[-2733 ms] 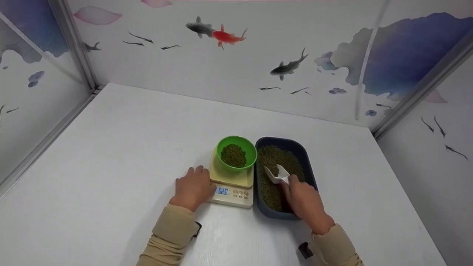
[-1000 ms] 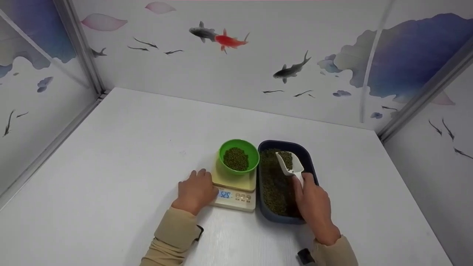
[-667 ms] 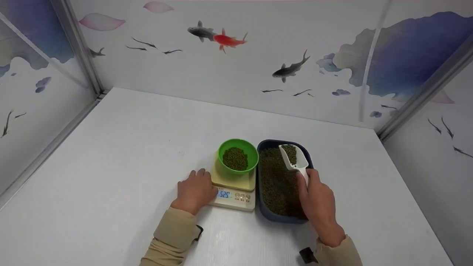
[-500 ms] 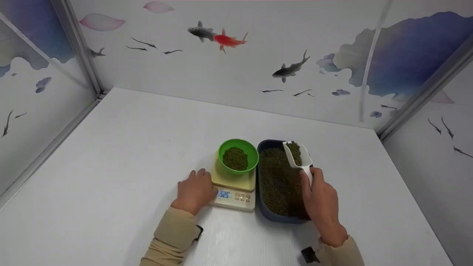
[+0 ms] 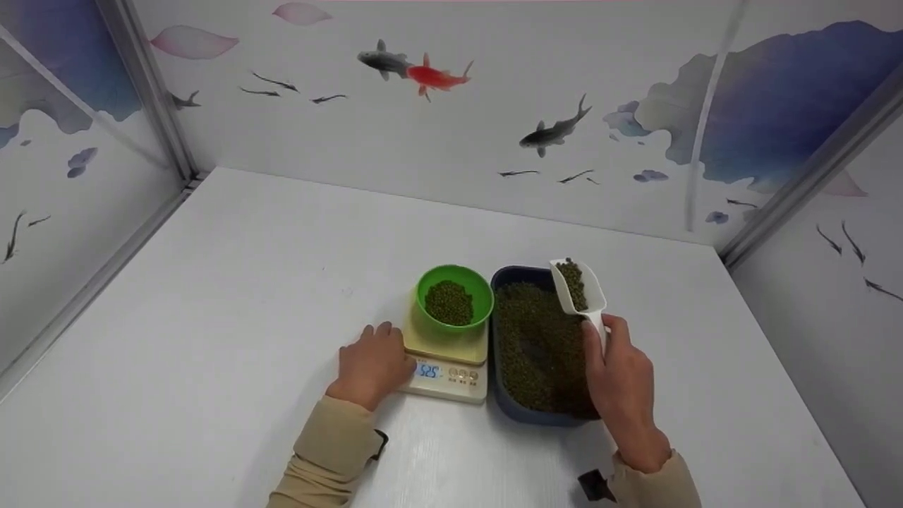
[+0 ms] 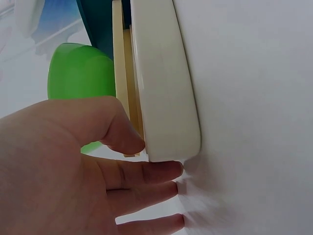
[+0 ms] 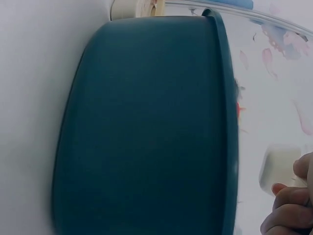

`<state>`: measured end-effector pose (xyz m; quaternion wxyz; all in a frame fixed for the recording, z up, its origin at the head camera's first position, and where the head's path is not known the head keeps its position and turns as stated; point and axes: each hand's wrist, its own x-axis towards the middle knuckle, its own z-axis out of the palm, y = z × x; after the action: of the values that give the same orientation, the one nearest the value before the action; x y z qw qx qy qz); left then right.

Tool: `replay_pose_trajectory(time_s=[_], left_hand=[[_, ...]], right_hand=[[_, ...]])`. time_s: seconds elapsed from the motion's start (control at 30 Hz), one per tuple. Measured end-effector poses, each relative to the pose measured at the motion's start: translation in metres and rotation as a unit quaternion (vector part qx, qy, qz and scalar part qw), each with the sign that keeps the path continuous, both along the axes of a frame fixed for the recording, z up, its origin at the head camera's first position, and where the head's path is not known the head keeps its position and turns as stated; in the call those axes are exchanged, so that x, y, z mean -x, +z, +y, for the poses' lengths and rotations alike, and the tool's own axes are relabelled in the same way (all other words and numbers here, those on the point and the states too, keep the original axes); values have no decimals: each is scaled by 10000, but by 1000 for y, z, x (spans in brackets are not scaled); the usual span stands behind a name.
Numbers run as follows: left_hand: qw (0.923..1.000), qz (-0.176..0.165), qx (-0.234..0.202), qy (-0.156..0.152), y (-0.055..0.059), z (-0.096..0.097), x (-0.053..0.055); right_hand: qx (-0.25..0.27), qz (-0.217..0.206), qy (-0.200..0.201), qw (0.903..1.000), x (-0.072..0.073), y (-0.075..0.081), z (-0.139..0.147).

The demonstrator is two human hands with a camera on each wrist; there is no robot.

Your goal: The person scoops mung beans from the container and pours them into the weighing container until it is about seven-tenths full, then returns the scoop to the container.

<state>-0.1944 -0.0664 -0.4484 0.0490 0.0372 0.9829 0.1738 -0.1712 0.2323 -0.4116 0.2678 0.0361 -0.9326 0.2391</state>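
The right hand (image 5: pixel 621 381) has its fingers curled round the handle of a white scoop (image 5: pixel 594 288), part-filled with mung beans (image 5: pixel 572 282). The scoop hangs over the far right rim of a dark blue plastic bin (image 5: pixel 536 416); the right wrist view shows it higher than that rim and apart from it. More beans lie inside the bin.

The left hand (image 5: pixel 370 363) is spread, fingers fairly straight, grasping nothing fully: its bent thumb rests on the left edge of a kitchen scale (image 5: pixel 451 389), the index finger lies against the side, and the fingertips reach down to the tabletop (image 5: pixel 240 296). On the scale's yellow platform, toward the back, a green bowl (image 5: pixel 463 276) holds a smaller heap of beans. The bowl's right rim comes right up to the bin's left rim; whether they touch cannot be told.

Scale and bin stand side by side with hardly any gap. The tabletop runs on widely leftward, behind to the fish-patterned back wall (image 5: pixel 437 141), and to the bin's right.
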Motion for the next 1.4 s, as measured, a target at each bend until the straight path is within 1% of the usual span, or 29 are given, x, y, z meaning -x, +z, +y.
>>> replay_pose_trajectory(time_s=[0.13,0.33,0.4,0.47,0.6,0.67,0.83,1.03,1.17,1.23,1.4], left_hand=[[10000,-32,-49,27,-2,0,0],[9999,143,-17,10,-4,3,-1],[9998,186,-10,9,-4,2,-2],[9999,156,-42,2,-3,1,-3],[9999,143,-73,4,-1,0,-2],[9999,153,-72,13,0,-1,-2],[9999,155,-58,23,2,-3,-2],[9998,38,-185,-14,3,-5,-1],[9998,-19,-195,-11,3,-5,-1],[9998,5,-184,-25,3,-5,0],[9999,66,-135,-6,2,-5,0]], right_hand=[[-86,70,188,9998,-2,4,-3],[-164,-139,607,9979,-3,11,-13],[-241,-194,762,9966,-1,14,-18],[-344,-177,900,9952,2,18,-23],[-498,-83,1087,9928,8,23,-29],[-533,-107,1160,9918,10,25,-31],[-518,-399,1336,9889,17,29,-35],[-560,-788,1519,9837,27,34,-43],[-589,-1037,1574,9803,30,34,-50],[-619,-1006,1578,9804,31,34,-52],[-842,-735,1602,9807,34,34,-60]])
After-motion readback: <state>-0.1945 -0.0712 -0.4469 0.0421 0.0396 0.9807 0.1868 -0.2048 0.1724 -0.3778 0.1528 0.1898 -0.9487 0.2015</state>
